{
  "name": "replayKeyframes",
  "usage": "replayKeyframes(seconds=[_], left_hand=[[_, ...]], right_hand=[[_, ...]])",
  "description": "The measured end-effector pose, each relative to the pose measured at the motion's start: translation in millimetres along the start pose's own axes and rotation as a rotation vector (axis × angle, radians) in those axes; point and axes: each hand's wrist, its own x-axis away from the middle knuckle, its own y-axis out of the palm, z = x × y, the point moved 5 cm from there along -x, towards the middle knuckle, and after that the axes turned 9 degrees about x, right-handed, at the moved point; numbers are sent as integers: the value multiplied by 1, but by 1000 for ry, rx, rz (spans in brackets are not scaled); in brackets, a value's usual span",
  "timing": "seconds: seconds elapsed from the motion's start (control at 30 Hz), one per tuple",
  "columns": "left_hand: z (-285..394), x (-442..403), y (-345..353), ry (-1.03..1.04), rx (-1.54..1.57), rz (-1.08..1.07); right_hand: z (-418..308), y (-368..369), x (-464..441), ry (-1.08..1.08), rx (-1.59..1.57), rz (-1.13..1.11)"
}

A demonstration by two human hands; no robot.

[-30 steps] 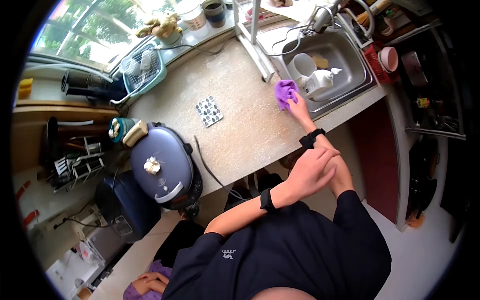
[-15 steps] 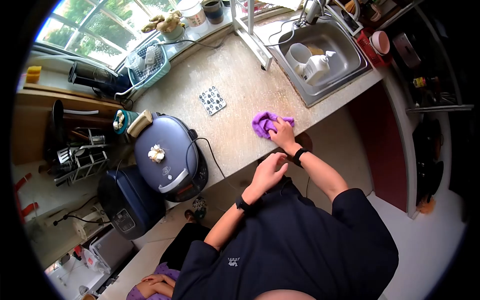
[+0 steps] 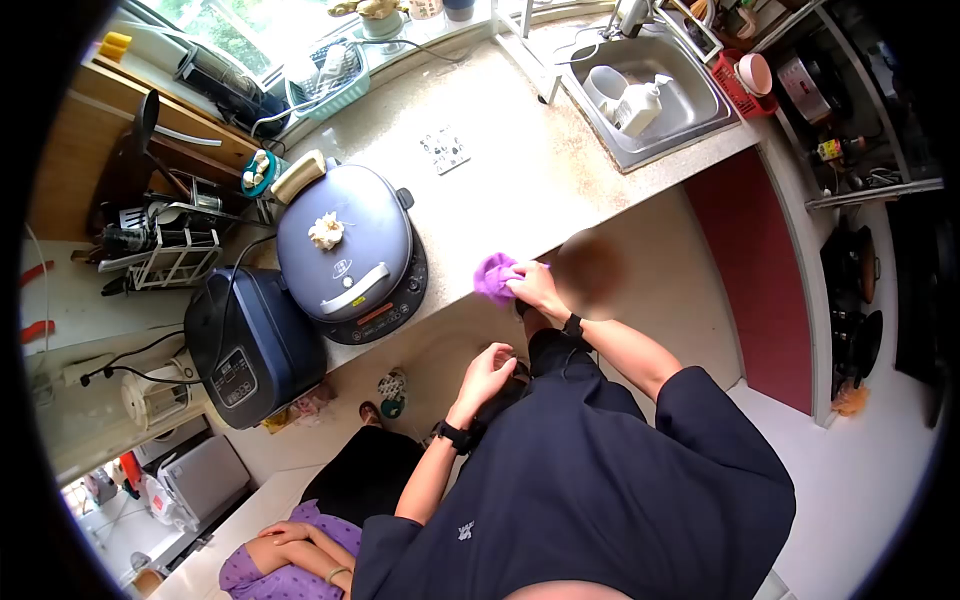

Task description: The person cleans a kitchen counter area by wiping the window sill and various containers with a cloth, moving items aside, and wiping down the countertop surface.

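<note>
My right hand (image 3: 537,286) is closed on a bunched purple cloth (image 3: 494,277) at the front edge of the countertop (image 3: 490,215). Lower and to the left, my left hand (image 3: 486,371) hangs in front of the counter, fingers loosely bent and apart, with nothing in it. Left of the cloth stands a round blue-grey electric pan (image 3: 345,240), its lid closed and a garlic bulb (image 3: 326,231) on top. A patterned square mat (image 3: 444,150) lies farther back on the counter.
The steel sink (image 3: 690,110) at the right back holds a white bottle (image 3: 636,108) and a translucent container. A dark rice cooker (image 3: 250,345) stands left of the pan. Another person's folded arms (image 3: 300,550) are at the lower left. A teal basket (image 3: 330,85) sits by the window.
My right hand has drawn the cloth left and toward me, from the countertop to its front edge. My left hand has moved down and left. The whole view has shifted.
</note>
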Motion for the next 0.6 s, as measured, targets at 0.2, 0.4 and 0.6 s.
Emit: replayKeyframes(seconds=[0.2, 0.4, 0.6], left_hand=[[32, -26, -27, 174, -159, 292], [123, -122, -51, 313, -181, 470], [172, -238, -108, 386, -401, 769]], right_hand=[[17, 31, -28, 63, -388, -325], [26, -97, -69, 250, -239, 148], [78, -183, -107, 222, -77, 553]])
